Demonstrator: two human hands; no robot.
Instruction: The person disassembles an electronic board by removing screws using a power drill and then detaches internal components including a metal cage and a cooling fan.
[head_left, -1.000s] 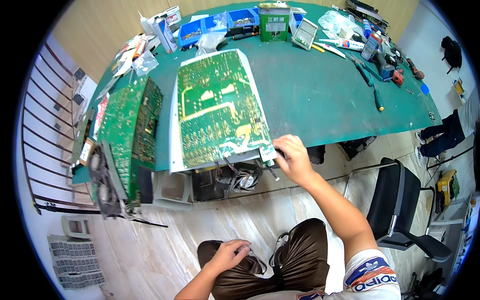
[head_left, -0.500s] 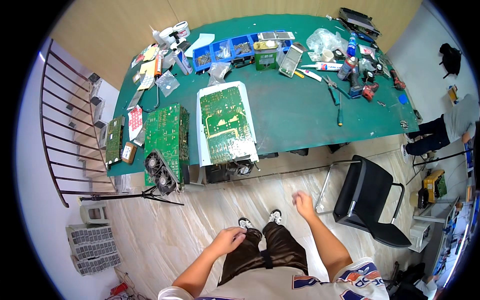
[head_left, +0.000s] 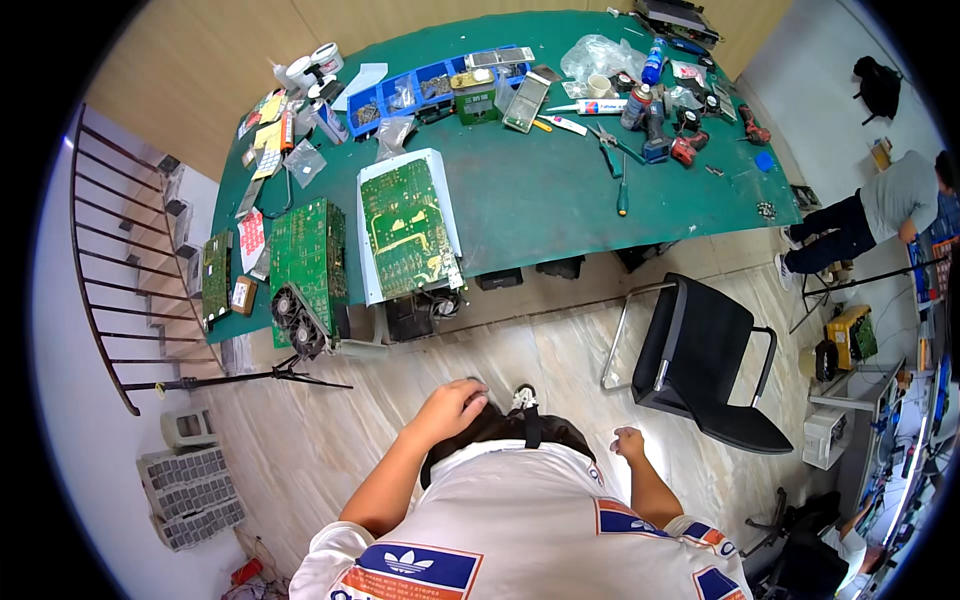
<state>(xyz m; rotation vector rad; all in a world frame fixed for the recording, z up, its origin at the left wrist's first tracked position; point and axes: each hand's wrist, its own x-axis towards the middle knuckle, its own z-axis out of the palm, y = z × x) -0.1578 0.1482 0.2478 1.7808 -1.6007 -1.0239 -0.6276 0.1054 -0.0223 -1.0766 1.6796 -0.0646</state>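
My left hand [head_left: 447,410] hangs in front of my body, empty, its fingers loosely bent and the thumb apart. My right hand [head_left: 628,443] hangs lower on the other side, also empty, with loosely curled fingers standing apart. Neither hand touches anything. Beyond them stands a green-topped workbench [head_left: 545,200]. At its near edge lies a green circuit board [head_left: 405,225] on a pale metal plate. To the left of that is a tall green board assembly [head_left: 310,245], with black cooling fans [head_left: 300,318] at its near end.
A black chair [head_left: 690,345] stands to the right on the marbled floor. A tripod leg [head_left: 290,372] sticks out below the bench's left end. Blue parts bins [head_left: 435,85], pliers [head_left: 610,155] and a screwdriver [head_left: 622,198] lie on the bench. Another person [head_left: 890,200] stands at far right.
My body has tilted and moved, so the bench and chair sit further left and higher in view. My right hand has swung down and back toward my body; my left hand has risen slightly.
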